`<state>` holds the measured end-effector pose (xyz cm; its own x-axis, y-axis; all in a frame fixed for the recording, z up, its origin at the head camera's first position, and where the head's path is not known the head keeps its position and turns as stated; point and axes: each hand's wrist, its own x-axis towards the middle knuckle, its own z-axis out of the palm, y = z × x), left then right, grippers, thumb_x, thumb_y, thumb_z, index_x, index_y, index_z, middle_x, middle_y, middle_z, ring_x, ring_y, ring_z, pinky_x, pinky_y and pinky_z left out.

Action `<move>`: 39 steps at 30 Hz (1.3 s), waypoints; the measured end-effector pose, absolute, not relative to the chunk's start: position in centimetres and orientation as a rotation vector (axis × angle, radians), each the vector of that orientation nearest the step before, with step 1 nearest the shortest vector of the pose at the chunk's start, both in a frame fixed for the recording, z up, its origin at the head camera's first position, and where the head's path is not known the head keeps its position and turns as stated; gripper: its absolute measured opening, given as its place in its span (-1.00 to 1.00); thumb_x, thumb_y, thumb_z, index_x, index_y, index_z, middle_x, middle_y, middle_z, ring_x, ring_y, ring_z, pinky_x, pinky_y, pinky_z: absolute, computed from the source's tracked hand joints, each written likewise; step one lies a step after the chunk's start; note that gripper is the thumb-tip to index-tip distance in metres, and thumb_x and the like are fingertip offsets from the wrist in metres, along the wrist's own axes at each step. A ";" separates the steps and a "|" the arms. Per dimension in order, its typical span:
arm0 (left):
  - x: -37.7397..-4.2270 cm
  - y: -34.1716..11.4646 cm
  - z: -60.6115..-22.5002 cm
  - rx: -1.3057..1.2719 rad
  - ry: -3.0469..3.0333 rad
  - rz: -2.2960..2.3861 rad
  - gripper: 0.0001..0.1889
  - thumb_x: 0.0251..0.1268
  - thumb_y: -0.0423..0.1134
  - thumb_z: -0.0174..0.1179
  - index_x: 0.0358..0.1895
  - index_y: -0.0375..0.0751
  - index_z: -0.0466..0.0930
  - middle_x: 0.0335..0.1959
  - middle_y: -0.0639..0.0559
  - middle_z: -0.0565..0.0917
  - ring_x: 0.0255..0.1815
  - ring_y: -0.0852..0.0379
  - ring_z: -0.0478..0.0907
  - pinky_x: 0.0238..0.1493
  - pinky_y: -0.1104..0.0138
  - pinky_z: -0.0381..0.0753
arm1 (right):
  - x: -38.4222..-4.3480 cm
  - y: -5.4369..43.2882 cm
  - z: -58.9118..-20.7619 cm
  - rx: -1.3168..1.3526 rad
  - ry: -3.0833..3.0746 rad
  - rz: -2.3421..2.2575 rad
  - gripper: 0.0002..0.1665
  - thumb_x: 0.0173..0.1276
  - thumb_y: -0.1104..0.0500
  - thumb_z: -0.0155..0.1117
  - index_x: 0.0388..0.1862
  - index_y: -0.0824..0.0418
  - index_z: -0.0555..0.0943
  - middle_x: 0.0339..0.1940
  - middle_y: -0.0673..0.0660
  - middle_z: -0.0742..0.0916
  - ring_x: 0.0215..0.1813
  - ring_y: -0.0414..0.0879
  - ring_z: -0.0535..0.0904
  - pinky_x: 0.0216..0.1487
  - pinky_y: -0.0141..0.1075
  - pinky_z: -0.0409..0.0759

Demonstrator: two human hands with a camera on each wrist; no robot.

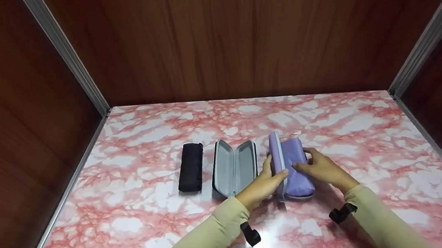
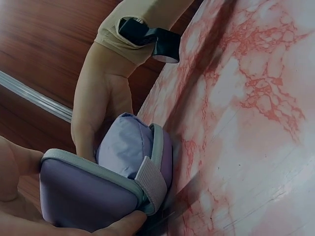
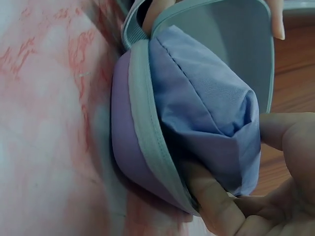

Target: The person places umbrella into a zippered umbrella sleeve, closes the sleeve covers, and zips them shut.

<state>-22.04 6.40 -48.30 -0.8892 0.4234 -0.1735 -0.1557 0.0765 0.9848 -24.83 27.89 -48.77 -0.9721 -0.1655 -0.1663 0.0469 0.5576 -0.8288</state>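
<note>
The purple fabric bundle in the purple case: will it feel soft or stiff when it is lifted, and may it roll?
The purple fabric bundle probably has a soft surface, since its cloth is creased. It may hold its long shape, since it looks well filled. Its flattish sides suggest little rolling.

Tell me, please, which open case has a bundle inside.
The purple case, held by the left hand: a purple bundle, gripped by the right hand, sits partly inside. The dark-edged case shows nothing inside.
</note>
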 end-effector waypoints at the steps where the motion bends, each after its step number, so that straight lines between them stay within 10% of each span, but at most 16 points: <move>1: -22.0 6.4 -48.3 0.262 1.945 1.866 -0.14 0.51 -0.09 0.07 0.62 -0.22 -0.28 0.55 -0.40 0.01 0.44 -0.22 0.20 0.33 0.01 0.38 | -24.8 28.0 -48.8 -0.099 2.572 -1.368 -0.02 0.43 -0.07 0.27 0.54 0.44 0.07 0.10 0.52 0.62 0.04 0.17 0.65 -0.02 -0.11 0.65; 31: -22.0 6.3 -48.2 0.295 1.975 1.834 -0.12 0.50 -0.07 0.09 0.62 -0.23 -0.29 0.55 -0.43 -0.01 0.47 -0.24 0.16 0.38 0.01 0.31 | -24.4 28.5 -49.0 -0.221 2.749 -1.151 -0.40 0.52 0.05 0.11 0.28 0.52 0.44 0.02 0.36 0.68 -0.04 0.08 0.62 -0.10 -0.16 0.60; 39: -22.0 6.2 -48.2 0.318 2.033 1.787 -0.12 0.50 -0.05 0.08 0.62 -0.24 -0.30 0.55 -0.44 0.00 0.51 -0.27 0.09 0.45 -0.03 0.18 | -24.1 28.9 -49.2 -0.223 2.786 -1.187 -0.43 0.47 0.07 0.23 0.25 0.45 0.41 -0.31 0.18 0.64 -0.35 -0.06 0.57 -0.30 -0.24 0.56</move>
<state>-21.98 6.15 -48.22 -0.8886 0.4317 -0.1551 -0.0984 0.1509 0.9836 -24.12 28.89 -49.19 -0.9838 -0.1752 -0.0385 -0.0936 0.6845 -0.7230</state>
